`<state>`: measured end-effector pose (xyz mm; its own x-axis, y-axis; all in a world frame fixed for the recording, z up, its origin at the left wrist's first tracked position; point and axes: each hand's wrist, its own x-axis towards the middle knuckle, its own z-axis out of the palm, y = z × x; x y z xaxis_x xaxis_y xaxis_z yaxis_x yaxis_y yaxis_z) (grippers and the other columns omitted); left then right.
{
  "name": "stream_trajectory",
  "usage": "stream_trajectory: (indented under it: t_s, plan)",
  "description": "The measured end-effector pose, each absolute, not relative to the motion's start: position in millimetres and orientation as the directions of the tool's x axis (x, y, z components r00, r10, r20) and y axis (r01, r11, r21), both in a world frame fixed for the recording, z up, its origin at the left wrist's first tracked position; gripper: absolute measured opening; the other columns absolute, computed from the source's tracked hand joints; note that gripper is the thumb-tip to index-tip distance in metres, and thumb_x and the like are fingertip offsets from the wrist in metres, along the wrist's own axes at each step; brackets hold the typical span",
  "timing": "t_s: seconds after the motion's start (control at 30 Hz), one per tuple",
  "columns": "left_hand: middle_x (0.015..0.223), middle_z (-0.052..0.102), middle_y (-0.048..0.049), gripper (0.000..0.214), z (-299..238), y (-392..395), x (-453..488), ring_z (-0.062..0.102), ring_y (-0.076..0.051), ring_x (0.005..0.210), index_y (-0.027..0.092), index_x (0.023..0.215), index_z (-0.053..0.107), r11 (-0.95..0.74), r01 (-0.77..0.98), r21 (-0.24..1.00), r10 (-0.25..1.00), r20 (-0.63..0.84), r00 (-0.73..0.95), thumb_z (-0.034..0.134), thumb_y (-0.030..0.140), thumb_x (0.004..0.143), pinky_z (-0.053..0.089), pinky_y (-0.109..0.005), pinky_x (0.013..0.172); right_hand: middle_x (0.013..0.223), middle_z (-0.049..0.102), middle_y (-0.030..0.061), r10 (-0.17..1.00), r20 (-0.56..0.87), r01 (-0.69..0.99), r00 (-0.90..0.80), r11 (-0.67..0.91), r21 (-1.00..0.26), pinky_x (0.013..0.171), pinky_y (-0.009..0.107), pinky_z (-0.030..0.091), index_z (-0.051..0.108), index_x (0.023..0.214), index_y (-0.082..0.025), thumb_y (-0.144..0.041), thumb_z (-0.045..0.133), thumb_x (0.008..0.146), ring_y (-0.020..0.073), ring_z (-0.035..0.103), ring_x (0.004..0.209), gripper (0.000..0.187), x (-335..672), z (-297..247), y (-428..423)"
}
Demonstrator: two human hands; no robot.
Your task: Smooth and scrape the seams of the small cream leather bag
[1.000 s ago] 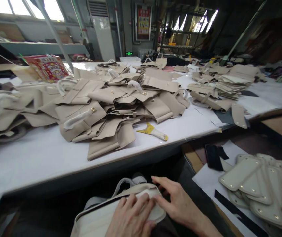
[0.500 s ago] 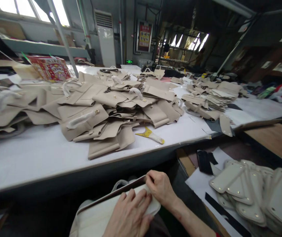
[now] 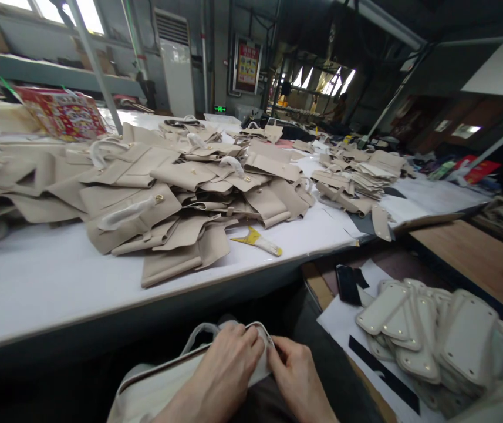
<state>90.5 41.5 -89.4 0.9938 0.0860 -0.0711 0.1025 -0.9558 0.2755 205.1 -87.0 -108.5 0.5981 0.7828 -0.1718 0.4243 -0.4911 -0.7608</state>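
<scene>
A pale handbag (image 3: 157, 388) lies across my lap, with a dark line along its far edge and a looped handle (image 3: 199, 336) behind it. Over the bag's right end, my left hand (image 3: 229, 361) has its fingers curled against the panel. My right hand (image 3: 296, 371) pinches the rim at the right corner, thumb beside the edge. Both hands are close together, and the fingers partly hide the corner between them.
Beige bag pieces (image 3: 216, 176) with wrapped handles are heaped on the white table (image 3: 57, 282). Near its front edge lies a yellow-and-white tool (image 3: 257, 239). To the right are stacked pale panels with metal studs (image 3: 466, 335), a black phone-like object (image 3: 348, 285) and a black strip (image 3: 383, 375).
My left hand has gone from lying spread on the panel to curling at the bag's right end. My right hand has shifted down round the corner. The view has turned slightly right.
</scene>
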Motion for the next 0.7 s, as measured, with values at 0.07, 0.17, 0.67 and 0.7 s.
stream_trajectory:
  t_s: [0.07, 0.17, 0.67, 0.7]
  plan:
    - [0.103, 0.065, -0.0079, 0.022, -92, 43, 92, 0.059, -0.026, 0.093, 0.016, 0.102, 0.06, -0.963, 0.073, 0.258, 0.068, -0.027, 0.997, 0.052, 0.011, 0.082, 0.049, -0.042, 0.082, 0.074, 0.07, 0.0084, 0.788, -0.115, 0.499, 0.604, -0.487, -0.717, 0.066, 0.027, 0.048, 0.07, 0.077, -0.019, -0.039, 0.042, 0.097, 0.0217, 0.065, 0.07, 0.04, 202, -113, -86]
    - [0.1, 0.065, -0.0071, 0.012, -92, 46, 93, 0.057, -0.024, 0.096, 0.016, 0.096, 0.06, -0.957, 0.075, 0.28, 0.076, -0.006, 0.997, 0.056, 0.015, 0.085, 0.043, -0.041, 0.087, 0.074, 0.069, 0.0118, 0.8, -0.041, 0.609, 0.598, -0.488, -0.625, 0.065, 0.029, 0.048, 0.07, 0.081, -0.018, -0.038, 0.033, 0.1, 0.0225, 0.065, 0.068, 0.046, 198, -120, -86]
    - [0.083, 0.074, 0.0047, 0.013, -105, 93, 125, 0.056, -0.017, 0.094, 0.028, 0.087, 0.073, -0.776, 0.029, 0.63, 0.123, 0.106, 0.987, 0.063, 0.021, 0.092, 0.026, -0.04, 0.086, 0.062, 0.049, -0.001, 0.677, -0.428, -0.151, 0.599, -0.429, -0.891, 0.056, 0.025, 0.029, 0.064, 0.068, -0.013, -0.07, 0.056, 0.084, 0.0125, 0.038, 0.063, 0.06, 211, -125, -83]
    - [0.082, 0.074, 0.005, 0.013, -107, 95, 127, 0.056, -0.017, 0.094, 0.028, 0.085, 0.073, -0.773, 0.017, 0.635, 0.116, 0.114, 0.987, 0.064, 0.02, 0.09, 0.026, -0.04, 0.086, 0.066, 0.054, 0.0002, 0.691, -0.428, -0.163, 0.582, -0.417, -0.894, 0.059, 0.025, 0.031, 0.069, 0.075, -0.013, -0.068, 0.057, 0.084, 0.0138, 0.042, 0.067, 0.058, 211, -124, -82]
